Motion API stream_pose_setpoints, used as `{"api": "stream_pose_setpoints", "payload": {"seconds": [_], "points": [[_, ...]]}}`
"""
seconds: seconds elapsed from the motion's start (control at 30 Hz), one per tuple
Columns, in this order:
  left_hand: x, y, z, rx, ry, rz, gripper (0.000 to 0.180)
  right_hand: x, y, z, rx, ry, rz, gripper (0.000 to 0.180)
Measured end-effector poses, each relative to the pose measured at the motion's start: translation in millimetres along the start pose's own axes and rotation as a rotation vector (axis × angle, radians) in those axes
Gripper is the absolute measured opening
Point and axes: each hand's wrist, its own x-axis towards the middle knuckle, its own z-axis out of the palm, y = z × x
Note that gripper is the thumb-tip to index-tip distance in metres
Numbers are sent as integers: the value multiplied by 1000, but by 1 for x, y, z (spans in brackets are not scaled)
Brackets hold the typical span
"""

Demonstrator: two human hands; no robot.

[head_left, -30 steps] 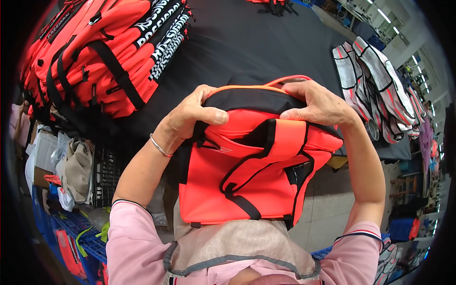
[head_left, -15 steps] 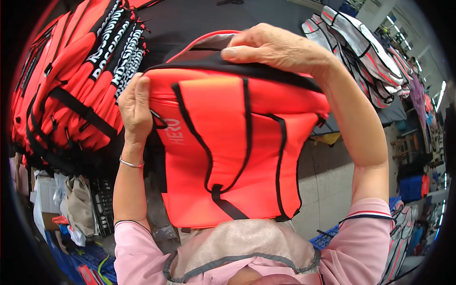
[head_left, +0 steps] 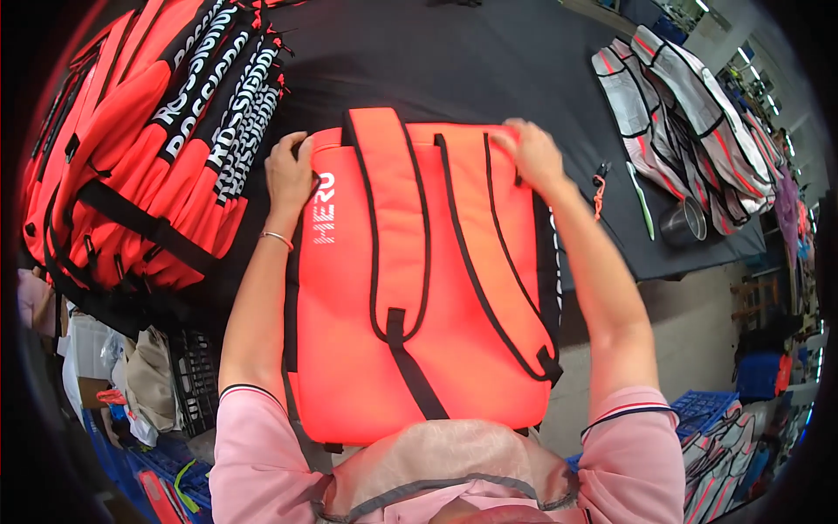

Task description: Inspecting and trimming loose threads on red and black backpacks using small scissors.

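While both hands (head_left: 410, 166) pinch its top corners, the orange backpack (head_left: 419, 288) shows black-edged straps.

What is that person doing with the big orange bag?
A person holds an orange backpack by its top corners, the left hand on one and the right hand on the other. Its strap side faces up, with its top on the black table and its bottom hanging toward the person. A pile of like orange bags lies to the left, and grey-and-red pieces lie to the right.
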Motion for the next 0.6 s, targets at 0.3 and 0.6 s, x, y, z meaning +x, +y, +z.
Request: {"api": "stream_pose_setpoints", "payload": {"seconds": [0.3,0.6], "points": [[-54,83,-39,223,-225,682,55,-73,-19,-10,-111,9,-492,59],[-40,103,-38,343,-601,980,60,-126,-23,-44,63,-341,-555,72]]}}
